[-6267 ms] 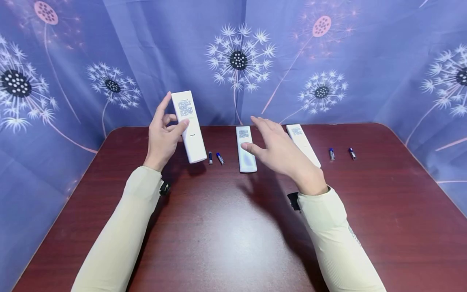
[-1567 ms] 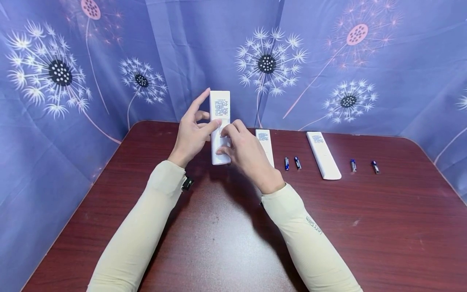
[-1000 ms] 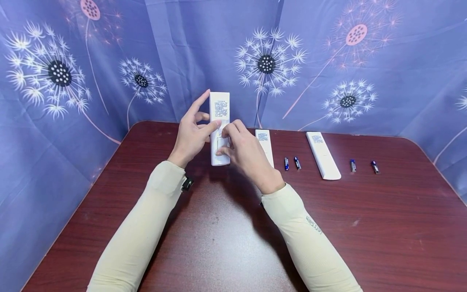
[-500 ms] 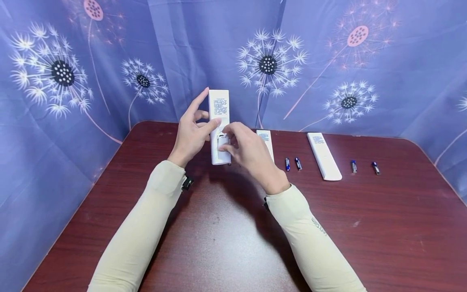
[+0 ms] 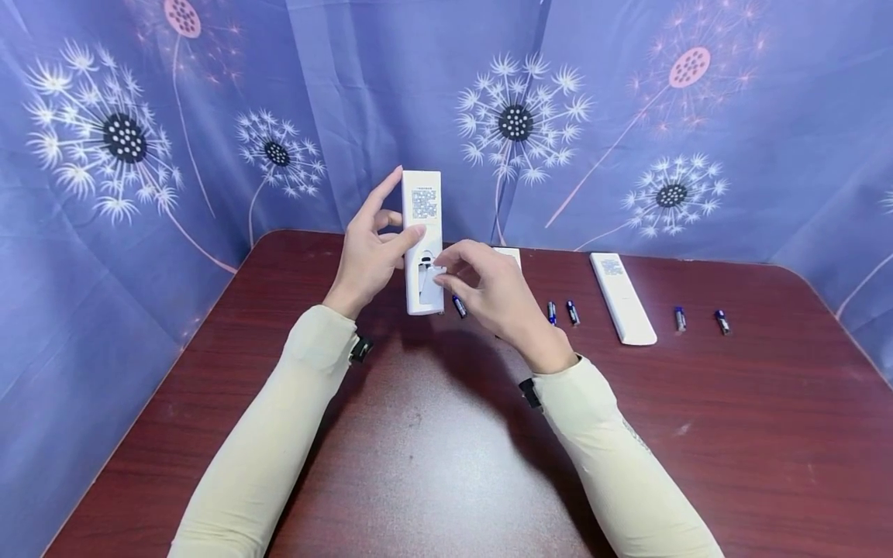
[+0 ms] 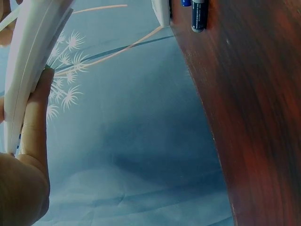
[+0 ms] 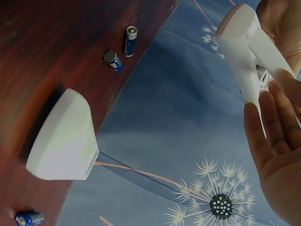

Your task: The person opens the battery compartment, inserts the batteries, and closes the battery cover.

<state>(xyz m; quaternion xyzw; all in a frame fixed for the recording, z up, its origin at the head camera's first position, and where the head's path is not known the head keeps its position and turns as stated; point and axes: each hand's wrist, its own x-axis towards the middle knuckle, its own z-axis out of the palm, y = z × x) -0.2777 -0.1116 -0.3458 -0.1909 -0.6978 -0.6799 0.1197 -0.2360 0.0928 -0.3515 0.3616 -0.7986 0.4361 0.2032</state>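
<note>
the left hand [image 5: 366, 260] holds a long white plastic remote [image 5: 422, 240] upright above the far side of the table [image 5: 432, 457], its back side turned to the person. the thumb lies across the front of the body and the other fingers are curled behind it, with the index finger stretched up along the left edge. a small printed label sits near the top of the remote, and lower down the battery compartment stands open, a dark rectangular hollow.

the right hand [image 5: 488, 294] is just beside the lower part of the remote. its thumb and first fingers pinch the thin white battery cover [image 5: 429, 283] (a flat, smooth plastic piece), which is tilted away from the body and covers part of the hollow; the other fingers are loosely bent.

on the dark red wooden table, which has a glossy grain, a small cylindrical battery [image 5: 459, 306] with blue wrap lies just below the right hand. behind that hand a second white remote [image 5: 508, 254] is mostly hidden. further right lie two more batteries [image 5: 562, 312] side by side, then a third remote [image 5: 623, 297] lying flat, then another pair of batteries [image 5: 700, 320] well apart from each other.

a purple cloth [image 5: 628, 116] with white dandelion prints hangs behind the table, with soft folds
</note>
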